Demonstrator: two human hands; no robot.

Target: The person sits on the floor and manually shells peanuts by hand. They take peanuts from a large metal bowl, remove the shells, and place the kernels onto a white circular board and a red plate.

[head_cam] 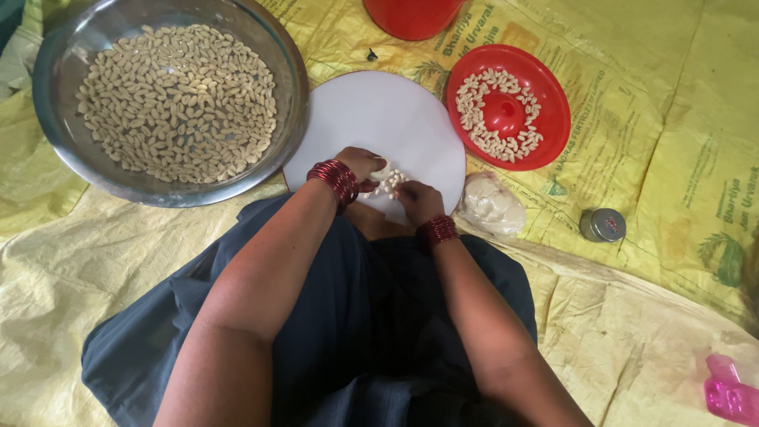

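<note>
A round white board [385, 119] lies in front of my lap. My left hand [360, 164] rests at its near edge, fingers closed around a lump of pale dough [383, 171]. My right hand [417, 199] sits just to the right of it, fingertips pinching at the dough over a small cluster of little pale dough pieces [387, 186]. Both wrists carry red bangles. How the fingers grip underneath is hidden.
A large steel bowl [55, 67] full of small pale shaped pieces stands at upper left. A red lid [553, 103] with more pieces lies at right, a red container [411, 17] above. A bagged dough lump [492, 205], small tin [602, 224] and pink bottle [731, 391] lie on the yellow sheet.
</note>
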